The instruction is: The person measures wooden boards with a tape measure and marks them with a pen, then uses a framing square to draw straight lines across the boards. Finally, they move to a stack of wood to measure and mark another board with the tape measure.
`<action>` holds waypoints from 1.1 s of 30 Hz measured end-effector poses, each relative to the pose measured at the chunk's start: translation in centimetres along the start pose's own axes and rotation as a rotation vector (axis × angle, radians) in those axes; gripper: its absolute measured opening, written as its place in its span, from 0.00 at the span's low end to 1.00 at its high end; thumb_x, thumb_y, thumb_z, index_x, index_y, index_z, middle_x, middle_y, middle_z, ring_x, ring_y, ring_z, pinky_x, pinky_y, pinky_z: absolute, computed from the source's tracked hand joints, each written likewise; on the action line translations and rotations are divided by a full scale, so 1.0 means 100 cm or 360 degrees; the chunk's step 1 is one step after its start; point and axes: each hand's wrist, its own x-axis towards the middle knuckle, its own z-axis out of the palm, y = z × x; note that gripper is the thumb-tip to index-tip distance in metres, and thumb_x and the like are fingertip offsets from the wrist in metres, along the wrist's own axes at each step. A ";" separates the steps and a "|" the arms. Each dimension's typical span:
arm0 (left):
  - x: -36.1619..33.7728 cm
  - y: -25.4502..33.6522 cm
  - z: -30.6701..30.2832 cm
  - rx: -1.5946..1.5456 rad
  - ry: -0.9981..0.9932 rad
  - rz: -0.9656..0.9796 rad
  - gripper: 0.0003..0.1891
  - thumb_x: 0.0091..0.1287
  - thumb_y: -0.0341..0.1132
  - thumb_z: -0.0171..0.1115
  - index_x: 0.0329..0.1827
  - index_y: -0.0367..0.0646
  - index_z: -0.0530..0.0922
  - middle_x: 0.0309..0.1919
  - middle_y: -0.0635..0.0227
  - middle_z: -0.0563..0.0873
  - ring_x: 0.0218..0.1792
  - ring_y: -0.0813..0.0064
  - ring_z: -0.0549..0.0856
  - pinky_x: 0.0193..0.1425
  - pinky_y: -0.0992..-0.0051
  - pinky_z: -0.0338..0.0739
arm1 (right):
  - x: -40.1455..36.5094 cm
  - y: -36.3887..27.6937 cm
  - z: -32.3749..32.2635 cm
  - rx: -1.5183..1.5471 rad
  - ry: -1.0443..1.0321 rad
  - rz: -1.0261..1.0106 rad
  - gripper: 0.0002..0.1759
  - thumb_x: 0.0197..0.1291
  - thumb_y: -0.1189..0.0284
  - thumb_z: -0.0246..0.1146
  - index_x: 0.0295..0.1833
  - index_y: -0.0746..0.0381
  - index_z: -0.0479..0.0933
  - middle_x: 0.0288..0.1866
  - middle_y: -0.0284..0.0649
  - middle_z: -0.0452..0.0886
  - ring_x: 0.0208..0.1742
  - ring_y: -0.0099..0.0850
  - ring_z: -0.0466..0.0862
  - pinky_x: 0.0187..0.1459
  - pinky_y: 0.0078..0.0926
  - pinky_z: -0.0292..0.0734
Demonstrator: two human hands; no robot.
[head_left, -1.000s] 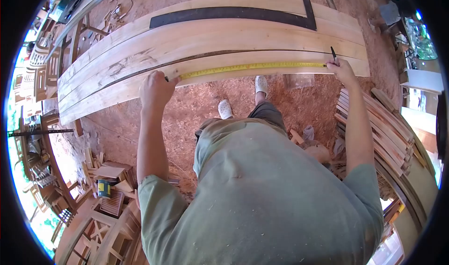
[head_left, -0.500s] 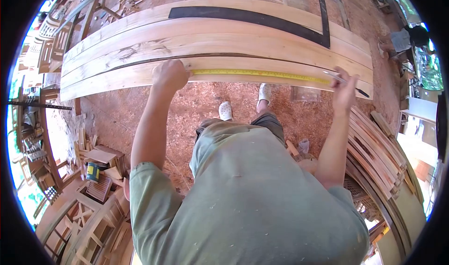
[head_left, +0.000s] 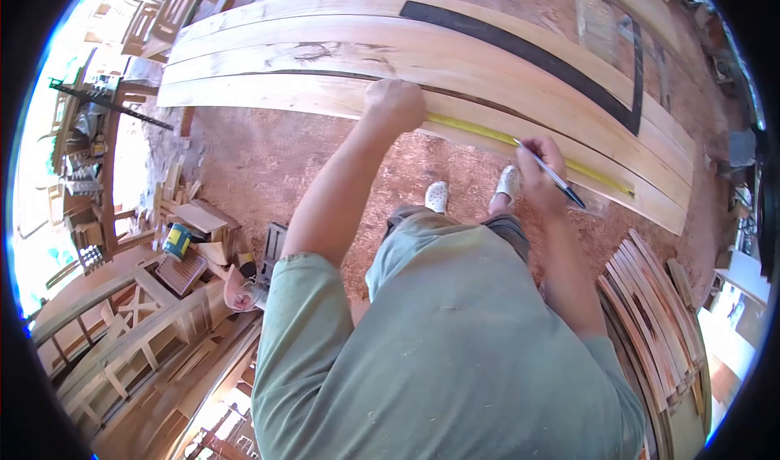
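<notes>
Yellow tape (head_left: 475,130) runs rightward along the near plank (head_left: 268,94) from the left hand (head_left: 396,102) clenched on its end; the right hand (head_left: 540,180), gripping a pen (head_left: 552,175), sits mid-tape.

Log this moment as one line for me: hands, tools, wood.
left hand: fist pressing tape measure on near plank | right hand: holding pen by tape measure | black square: lying on far planks

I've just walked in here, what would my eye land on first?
The long pale planks across the top, with a yellow tape measure stretched along the nearest one. The left hand closes on the tape's end, and the right hand holds a pen beside it. A black steel square lies on the far planks.
</notes>
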 end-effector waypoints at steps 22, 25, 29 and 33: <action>0.003 0.002 -0.003 -0.0005 0.0006 0.0046 0.18 0.65 0.47 0.64 0.45 0.40 0.86 0.46 0.58 0.88 0.52 0.60 0.85 0.59 0.65 0.77 | 0.011 0.018 0.020 -0.0342 0.0033 -0.0119 0.08 0.52 0.73 0.66 0.30 0.64 0.74 0.21 0.39 0.79 0.24 0.23 0.78 0.28 0.24 0.75; 0.005 0.002 -0.003 -0.0031 0.0005 0.0034 0.18 0.65 0.46 0.64 0.44 0.40 0.86 0.46 0.57 0.88 0.52 0.60 0.85 0.58 0.64 0.78 | 0.011 0.022 0.019 -0.0352 -0.0005 -0.0126 0.08 0.52 0.73 0.67 0.30 0.63 0.74 0.22 0.39 0.79 0.24 0.24 0.78 0.29 0.25 0.75; 0.006 0.005 -0.008 0.0028 -0.0015 0.0051 0.17 0.64 0.46 0.65 0.43 0.40 0.86 0.45 0.56 0.88 0.50 0.59 0.86 0.56 0.64 0.79 | 0.010 0.017 0.016 -0.0488 -0.0104 -0.0190 0.08 0.53 0.72 0.67 0.31 0.63 0.75 0.25 0.43 0.80 0.26 0.32 0.81 0.32 0.29 0.77; 0.006 0.006 -0.009 0.0045 -0.0036 0.0066 0.17 0.64 0.45 0.66 0.42 0.39 0.86 0.43 0.55 0.88 0.48 0.59 0.87 0.54 0.63 0.80 | 0.013 0.022 0.016 -0.0606 -0.0106 -0.0226 0.09 0.53 0.70 0.67 0.32 0.63 0.76 0.27 0.46 0.81 0.29 0.40 0.82 0.34 0.34 0.78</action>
